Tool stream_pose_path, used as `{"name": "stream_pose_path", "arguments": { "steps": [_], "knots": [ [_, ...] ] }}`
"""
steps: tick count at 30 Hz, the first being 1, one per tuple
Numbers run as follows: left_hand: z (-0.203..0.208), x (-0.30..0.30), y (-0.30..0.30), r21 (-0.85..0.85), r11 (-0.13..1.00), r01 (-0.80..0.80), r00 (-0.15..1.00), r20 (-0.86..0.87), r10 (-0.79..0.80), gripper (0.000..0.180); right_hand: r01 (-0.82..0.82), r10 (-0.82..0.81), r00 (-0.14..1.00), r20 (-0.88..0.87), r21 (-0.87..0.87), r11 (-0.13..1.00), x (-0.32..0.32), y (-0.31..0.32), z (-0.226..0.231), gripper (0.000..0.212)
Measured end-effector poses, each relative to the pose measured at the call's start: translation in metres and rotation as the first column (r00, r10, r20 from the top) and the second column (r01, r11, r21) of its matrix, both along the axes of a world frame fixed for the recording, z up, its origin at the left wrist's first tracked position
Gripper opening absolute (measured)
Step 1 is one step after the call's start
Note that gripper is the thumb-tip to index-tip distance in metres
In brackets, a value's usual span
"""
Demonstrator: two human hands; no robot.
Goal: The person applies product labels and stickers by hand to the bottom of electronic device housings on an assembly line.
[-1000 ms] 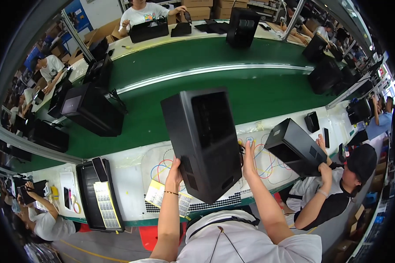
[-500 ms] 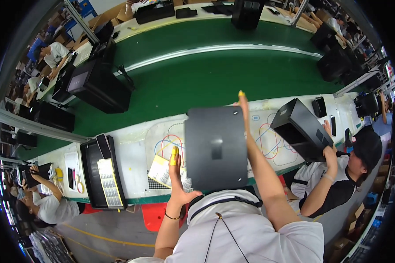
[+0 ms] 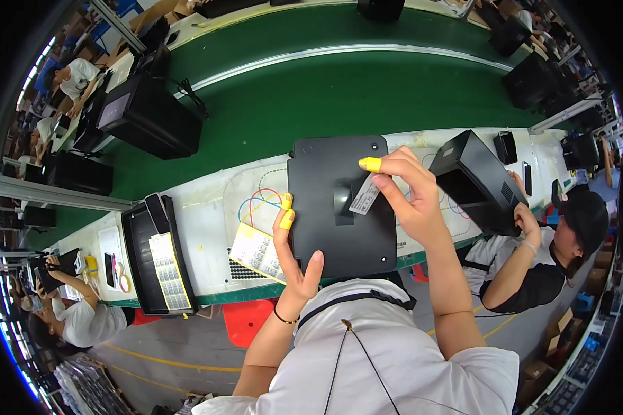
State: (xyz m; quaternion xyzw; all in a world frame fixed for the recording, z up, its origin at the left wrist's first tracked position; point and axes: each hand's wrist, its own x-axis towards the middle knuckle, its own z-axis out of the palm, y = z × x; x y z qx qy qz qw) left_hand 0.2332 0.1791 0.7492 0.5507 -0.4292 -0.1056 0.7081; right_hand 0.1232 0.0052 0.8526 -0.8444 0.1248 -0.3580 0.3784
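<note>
Black and smooth, the case (image 3: 356, 245) points almost straight away from the wearer, its near end close to the waist and its far end toward the green surface (image 3: 277, 117); the long axis of its upturned panel runs near to far. That panel is flat and broad, with rounded corners, small round fittings at the two right-hand corners and a glossy dark square (image 3: 341, 206) near the middle. Silvery white and covered in fine dark print, a narrow label (image 3: 368, 200) slants from its lower left end, just beside the square, up to the right. The case sits between the two hands, above the near part of the white tabletop (image 3: 211, 214); what bears its weight cannot be told. The left hand (image 3: 297, 278) is spread against the near left side, its yellow-tipped fingers up along the edge and its thumb over the panel. The right hand (image 3: 419, 204) is above the right half, pinching the label's upper end between thumb and forefinger, the forefinger capped in yellow; whether the label's low end touches the panel is unclear. Left of the left hand, a yellow-edged label sheet (image 3: 253, 250) lies at an angle.
</note>
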Motion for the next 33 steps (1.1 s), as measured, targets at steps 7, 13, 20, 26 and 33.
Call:
{"name": "stream_pose_path", "arguments": {
  "steps": [7,13,20,26,33],
  "knots": [
    [-0.002,0.000,0.000,-0.012,0.999,-0.035,0.999,0.037,0.036,0.059,-0.081,0.087,0.995,-0.045,0.116,0.990,0.017,0.011,0.000,0.031],
    [-0.006,-0.001,0.001,-0.038,0.994,-0.103,0.993,0.051,0.105,0.053,-0.044,0.055,0.992,-0.116,0.100,0.994,0.023,0.014,-0.011,0.035],
    [-0.011,0.002,0.002,-0.050,0.992,-0.119,0.989,0.077,0.123,0.049,-0.067,0.069,0.969,-0.235,0.016,0.998,0.024,0.013,-0.007,0.039],
    [-0.009,0.003,0.004,-0.017,0.993,-0.120,0.987,0.103,0.121,0.046,-0.050,0.038,0.978,-0.203,-0.058,0.997,0.028,0.015,-0.012,0.035],
    [-0.007,0.007,0.005,-0.051,0.993,-0.102,0.984,0.138,0.108,0.043,-0.043,0.025,0.973,-0.230,-0.072,0.996,0.029,0.020,-0.009,0.035]
  ]
}}
